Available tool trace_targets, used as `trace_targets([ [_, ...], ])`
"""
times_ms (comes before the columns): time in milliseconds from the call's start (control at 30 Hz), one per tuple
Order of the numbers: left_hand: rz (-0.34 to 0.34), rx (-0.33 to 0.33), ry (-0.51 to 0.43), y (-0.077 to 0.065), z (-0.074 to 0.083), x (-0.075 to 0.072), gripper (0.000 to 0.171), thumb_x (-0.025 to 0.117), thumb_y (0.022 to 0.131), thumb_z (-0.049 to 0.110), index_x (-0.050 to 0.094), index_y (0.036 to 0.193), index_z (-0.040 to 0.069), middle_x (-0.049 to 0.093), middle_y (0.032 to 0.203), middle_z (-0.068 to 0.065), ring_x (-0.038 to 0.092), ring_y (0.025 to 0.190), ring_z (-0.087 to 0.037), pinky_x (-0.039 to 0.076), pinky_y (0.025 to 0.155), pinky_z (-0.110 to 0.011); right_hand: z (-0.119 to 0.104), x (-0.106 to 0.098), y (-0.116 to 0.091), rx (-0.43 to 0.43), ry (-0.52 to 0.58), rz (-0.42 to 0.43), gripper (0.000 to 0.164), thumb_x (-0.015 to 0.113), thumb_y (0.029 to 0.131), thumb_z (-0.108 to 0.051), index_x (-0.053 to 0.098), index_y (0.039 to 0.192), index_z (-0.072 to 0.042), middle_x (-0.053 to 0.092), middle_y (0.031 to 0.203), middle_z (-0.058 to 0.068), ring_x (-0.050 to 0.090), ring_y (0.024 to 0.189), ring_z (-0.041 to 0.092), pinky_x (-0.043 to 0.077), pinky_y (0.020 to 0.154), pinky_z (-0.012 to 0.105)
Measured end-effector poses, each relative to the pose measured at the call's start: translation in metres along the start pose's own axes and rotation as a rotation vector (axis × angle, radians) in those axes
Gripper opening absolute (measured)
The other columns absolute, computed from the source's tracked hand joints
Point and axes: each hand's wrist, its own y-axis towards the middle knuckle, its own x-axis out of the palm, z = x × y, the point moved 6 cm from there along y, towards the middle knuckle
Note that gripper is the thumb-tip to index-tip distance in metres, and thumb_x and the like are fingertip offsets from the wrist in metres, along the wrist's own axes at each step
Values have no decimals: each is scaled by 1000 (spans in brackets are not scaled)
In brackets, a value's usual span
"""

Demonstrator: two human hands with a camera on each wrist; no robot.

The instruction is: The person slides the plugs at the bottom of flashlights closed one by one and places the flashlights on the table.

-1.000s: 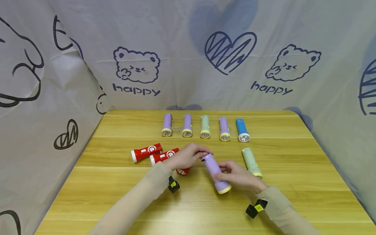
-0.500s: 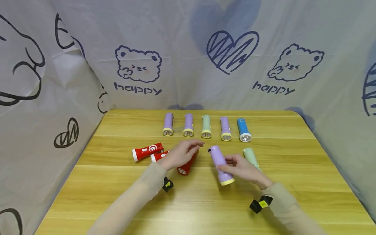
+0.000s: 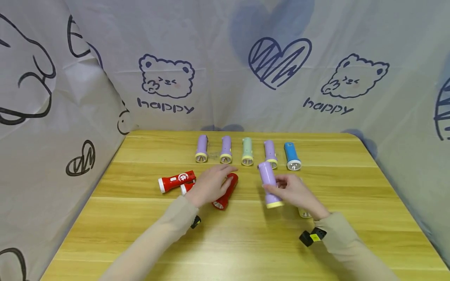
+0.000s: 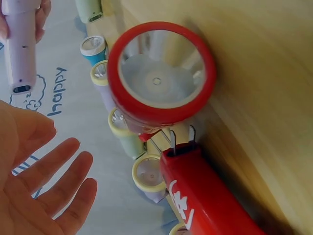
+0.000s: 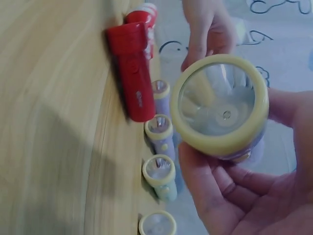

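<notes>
My right hand (image 3: pixel 299 192) grips a purple flashlight (image 3: pixel 268 177) with a yellow rim, held over the table right of centre. In the right wrist view its lens (image 5: pixel 220 105) faces the camera, with fingers and thumb around the body. My left hand (image 3: pixel 210 185) hovers with fingers loosely extended and nothing in it; the left wrist view shows its palm (image 4: pixel 29 181). Just under that hand lies an all-red flashlight (image 3: pixel 230 188). Two red flashlights with white rims lie left of it, one (image 3: pixel 176 181) in plain sight, the other (image 3: pixel 186 188) mostly hidden by the left hand.
Along the back of the wooden table (image 3: pixel 140 234) stretches a row: purple flashlights (image 3: pixel 202 147), a green one (image 3: pixel 247 150) and a blue one (image 3: pixel 291 155) at the right end. Another green flashlight (image 3: pixel 305 213) lies behind the right hand. A printed curtain (image 3: pixel 225 78) hangs behind.
The left hand has let go of the purple flashlight's end and drawn back left. The right hand has lifted that flashlight away toward the back row and slightly right.
</notes>
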Motion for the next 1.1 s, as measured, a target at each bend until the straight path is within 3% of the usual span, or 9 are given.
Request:
trace_targets([
  [200,-7,2,17,-3,2,2,30,63,99,15,66,129,12,70,126,-5,67,117,-25,55,100,-41,7,0,3,71,-153,46,42,70,92,-43,72,97,-1,66,73,5,53,61,13,44,52,25],
  [467,-13,10,4,-4,2,4,30,61,99,13,67,128,11,70,125,-7,67,116,-26,54,101,-42,22,1,10,172,-266,50,39,70,90,-42,68,81,-5,60,63,2,42,52,11,32,46,25],
  [767,-18,6,4,-6,0,9,27,61,99,12,67,125,11,70,121,-6,68,113,-26,55,98,-42,35,6,17,250,-305,34,37,69,91,-38,60,76,-6,55,67,5,47,55,15,36,47,26],
  [1100,-34,-2,-4,-7,-3,14,28,60,99,12,67,127,12,70,123,-5,67,114,-25,55,99,-42,41,13,20,253,-391,3,36,70,90,-37,61,79,-3,60,72,10,53,58,17,41,48,26],
])
